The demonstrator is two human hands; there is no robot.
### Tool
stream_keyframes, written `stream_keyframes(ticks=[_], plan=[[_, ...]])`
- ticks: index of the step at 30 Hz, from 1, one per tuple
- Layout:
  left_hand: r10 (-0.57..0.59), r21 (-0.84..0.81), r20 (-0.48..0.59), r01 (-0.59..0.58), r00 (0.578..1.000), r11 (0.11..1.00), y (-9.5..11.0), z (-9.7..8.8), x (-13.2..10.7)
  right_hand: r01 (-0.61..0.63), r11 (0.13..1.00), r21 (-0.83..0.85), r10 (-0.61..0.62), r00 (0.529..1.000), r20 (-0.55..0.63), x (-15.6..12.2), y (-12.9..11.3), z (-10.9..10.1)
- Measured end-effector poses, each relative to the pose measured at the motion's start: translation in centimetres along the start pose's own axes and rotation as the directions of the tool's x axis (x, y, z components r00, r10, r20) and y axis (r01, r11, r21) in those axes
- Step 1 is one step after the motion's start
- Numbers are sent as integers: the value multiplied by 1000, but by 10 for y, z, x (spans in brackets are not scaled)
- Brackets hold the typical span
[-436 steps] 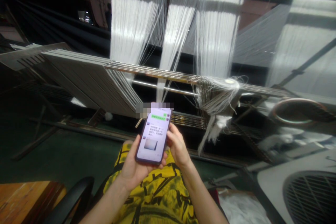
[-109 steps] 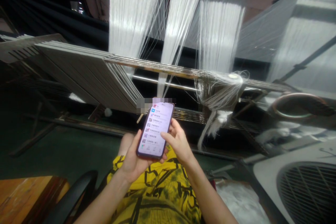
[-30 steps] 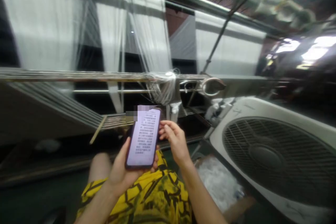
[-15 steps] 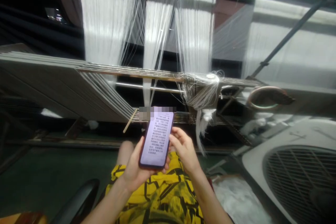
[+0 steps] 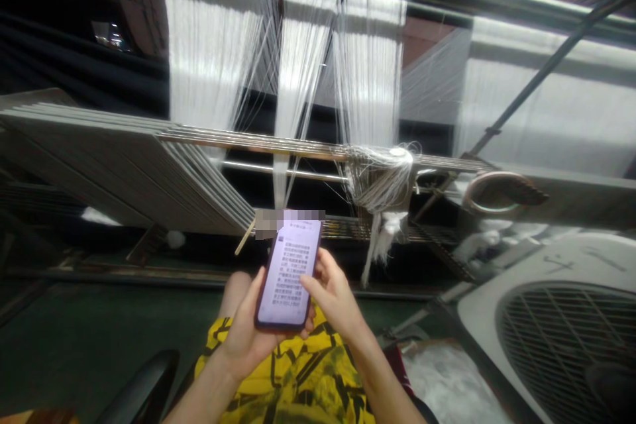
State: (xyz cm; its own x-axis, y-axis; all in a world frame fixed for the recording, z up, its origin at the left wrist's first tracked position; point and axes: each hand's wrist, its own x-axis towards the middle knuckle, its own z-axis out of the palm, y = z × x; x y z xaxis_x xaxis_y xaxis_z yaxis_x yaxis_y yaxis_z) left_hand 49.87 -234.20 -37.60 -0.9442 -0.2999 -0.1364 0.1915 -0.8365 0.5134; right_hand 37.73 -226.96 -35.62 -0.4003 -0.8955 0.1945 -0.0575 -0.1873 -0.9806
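A smartphone (image 5: 285, 281) with a lit, pale lilac screen full of lines of dark text is tilted up above my lap. Cradling it from below and the left side is my left hand (image 5: 248, 331), closed around its edges, with some fingertips showing past the right edge. My right hand (image 5: 338, 295) grips the right side; its thumb lies on the screen and its other fingers curl toward the edge and back, partly hidden. Behind the phone, white warp threads (image 5: 203, 66) hang down in bundles to thin metal rods (image 5: 258, 141).
A knotted bunch of white yarn (image 5: 385, 175) drapes over the rods. Grey panels (image 5: 99, 159) slant at left. To the right are a round ring (image 5: 501, 192), a diagonal bar (image 5: 536, 86) and a large fan (image 5: 556, 318). A bag of white material (image 5: 447, 377) sits below.
My right thumb has moved inward onto the screen. The text on the phone has shifted downward, showing earlier lines and a small icon. Phone and hands sit slightly lower and farther left in view.
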Motion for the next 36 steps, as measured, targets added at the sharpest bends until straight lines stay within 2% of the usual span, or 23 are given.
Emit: stream_keyframes(ticks=[9,22,36], plan=[[15,-24,-26,-16,1000,1000,3,-5,-4,-36,998,53,36,999,14,6,7,7],[61,8,24,-61,998,998,6,-7,-7,-22,995,94,17,999,52,6,5,8],[68,72,40,-71,997,995,10,-11,-10,-66,991,113,71,997,-37,-4,18,-3]])
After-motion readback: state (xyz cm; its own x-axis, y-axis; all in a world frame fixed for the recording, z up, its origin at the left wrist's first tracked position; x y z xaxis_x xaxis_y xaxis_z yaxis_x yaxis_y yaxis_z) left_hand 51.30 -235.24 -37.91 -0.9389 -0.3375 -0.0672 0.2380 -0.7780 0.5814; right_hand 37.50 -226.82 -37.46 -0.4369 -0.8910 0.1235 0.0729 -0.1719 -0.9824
